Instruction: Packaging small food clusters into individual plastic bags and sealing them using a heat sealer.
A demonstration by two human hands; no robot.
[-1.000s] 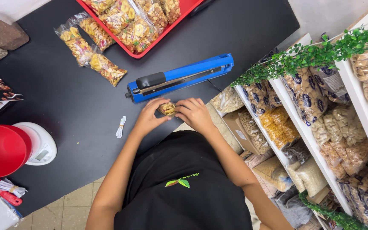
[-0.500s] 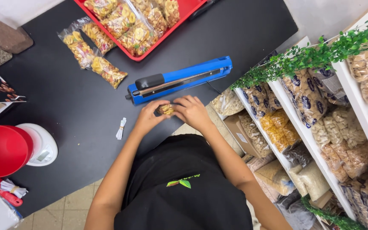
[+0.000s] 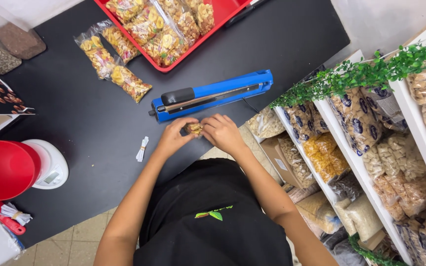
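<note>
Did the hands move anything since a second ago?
Hardly. Both the left hand and right hand still pinch the small clear bag of nuts at the black table edge. The long blue heat sealer, red tray and red bowl stayed put.

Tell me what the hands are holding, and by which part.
Both hands hold one small clear bag of snack mix between them: the left hand pinches its left end, the right hand its right end. The exact finger placement is hidden.
</note>
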